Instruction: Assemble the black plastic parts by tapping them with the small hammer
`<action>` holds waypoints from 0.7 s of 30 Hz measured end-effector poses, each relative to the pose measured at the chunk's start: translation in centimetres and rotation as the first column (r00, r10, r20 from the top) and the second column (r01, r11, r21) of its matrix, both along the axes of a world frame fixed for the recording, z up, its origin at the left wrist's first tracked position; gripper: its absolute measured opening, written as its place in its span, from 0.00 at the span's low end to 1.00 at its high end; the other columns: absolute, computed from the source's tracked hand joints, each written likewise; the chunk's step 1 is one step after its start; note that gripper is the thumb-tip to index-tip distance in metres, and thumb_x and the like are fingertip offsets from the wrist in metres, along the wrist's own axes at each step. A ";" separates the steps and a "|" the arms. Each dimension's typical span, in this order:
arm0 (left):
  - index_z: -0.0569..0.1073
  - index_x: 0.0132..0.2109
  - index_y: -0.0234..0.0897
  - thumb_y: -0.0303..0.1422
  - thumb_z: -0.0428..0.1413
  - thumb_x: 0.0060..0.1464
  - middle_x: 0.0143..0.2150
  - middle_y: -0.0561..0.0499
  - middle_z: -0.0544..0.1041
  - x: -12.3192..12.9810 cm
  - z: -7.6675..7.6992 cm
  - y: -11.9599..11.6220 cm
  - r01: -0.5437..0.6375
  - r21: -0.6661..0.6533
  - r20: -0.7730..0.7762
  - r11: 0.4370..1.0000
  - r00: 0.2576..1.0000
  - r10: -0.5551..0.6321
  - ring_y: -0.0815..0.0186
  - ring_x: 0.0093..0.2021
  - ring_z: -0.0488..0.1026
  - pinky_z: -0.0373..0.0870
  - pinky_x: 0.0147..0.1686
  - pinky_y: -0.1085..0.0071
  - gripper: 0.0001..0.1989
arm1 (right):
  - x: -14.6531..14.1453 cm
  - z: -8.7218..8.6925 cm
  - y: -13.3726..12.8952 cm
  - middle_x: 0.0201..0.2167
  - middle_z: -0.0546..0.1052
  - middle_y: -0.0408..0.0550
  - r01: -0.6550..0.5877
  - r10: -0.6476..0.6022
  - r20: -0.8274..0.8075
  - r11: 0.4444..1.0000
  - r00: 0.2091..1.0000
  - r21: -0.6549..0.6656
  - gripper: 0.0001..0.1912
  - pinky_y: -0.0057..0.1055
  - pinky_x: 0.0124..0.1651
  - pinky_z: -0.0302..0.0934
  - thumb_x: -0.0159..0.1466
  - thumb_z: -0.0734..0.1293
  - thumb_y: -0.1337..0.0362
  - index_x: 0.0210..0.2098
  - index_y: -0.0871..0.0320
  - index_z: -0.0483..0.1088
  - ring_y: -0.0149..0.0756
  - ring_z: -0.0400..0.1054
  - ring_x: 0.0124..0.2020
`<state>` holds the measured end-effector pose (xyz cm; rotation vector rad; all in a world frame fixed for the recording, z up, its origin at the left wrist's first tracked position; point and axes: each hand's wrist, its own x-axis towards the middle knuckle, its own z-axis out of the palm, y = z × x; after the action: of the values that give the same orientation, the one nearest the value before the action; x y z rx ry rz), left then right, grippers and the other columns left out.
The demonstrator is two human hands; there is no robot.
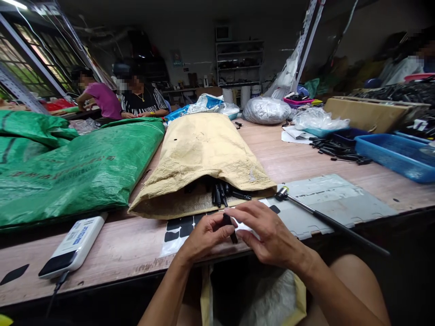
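Observation:
My left hand [206, 235] is closed round a small black part [230, 228] at the table's front edge. Beside it on the right, my right hand [265, 228] has its fingers apart, with fingertips close to the top of the part; whether they touch it is unclear. Just beyond my hands lies a tan sack [207, 145], its mouth facing me, with several black tubular pieces [220, 194] showing inside. Under my hands is a white sheet with black stickers [180, 228]. Below the edge, between my legs, an open sack [258, 294] hangs.
A hammer [316, 215] lies across a grey board [340, 194] on the right. Farther right are a blue tray [397, 156] and black parts [340, 150]. At left, a green sack [81, 167] and a white power bank [74, 246]. Two people sit at the back left.

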<state>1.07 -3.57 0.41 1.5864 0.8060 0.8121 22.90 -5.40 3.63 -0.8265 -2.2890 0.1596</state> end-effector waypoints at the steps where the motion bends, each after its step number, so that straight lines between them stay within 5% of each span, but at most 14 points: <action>1: 0.79 0.46 0.34 0.44 0.58 0.63 0.45 0.46 0.77 -0.1 0.0 0.0 0.009 0.027 -0.010 1.000 1.000 -0.008 0.58 0.49 0.71 0.66 0.51 0.67 0.17 | -0.5 0.2 0.2 0.54 0.74 0.52 -0.024 0.024 0.038 1.000 0.999 -0.001 0.27 0.43 0.56 0.63 0.68 0.64 0.69 0.66 0.52 0.62 0.42 0.66 0.53; 8: 0.76 0.42 0.33 0.49 0.51 0.65 0.38 0.49 0.72 -0.5 -0.3 -0.2 -0.017 -0.015 -0.128 1.000 0.992 0.015 0.63 0.39 0.66 0.66 0.42 0.69 0.21 | -0.8 -0.1 2.2 0.46 0.78 0.51 -0.093 0.094 0.010 0.994 0.996 -0.050 0.16 0.40 0.52 0.64 0.70 0.64 0.67 0.57 0.57 0.69 0.39 0.69 0.47; 21: 0.74 0.35 0.35 0.40 0.51 0.64 0.39 0.50 0.72 -0.9 0.5 0.1 0.091 0.071 -0.131 0.993 0.988 -0.081 0.62 0.42 0.66 0.61 0.44 0.69 0.15 | -1.9 -1.3 2.4 0.34 0.81 0.46 -0.124 0.058 -0.237 0.954 0.970 -0.274 0.09 0.32 0.43 0.62 0.64 0.69 0.72 0.42 0.57 0.79 0.34 0.71 0.37</action>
<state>0.18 -3.46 0.90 1.7437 0.7991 0.6920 21.03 -3.01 2.28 -0.7992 -2.1153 0.6104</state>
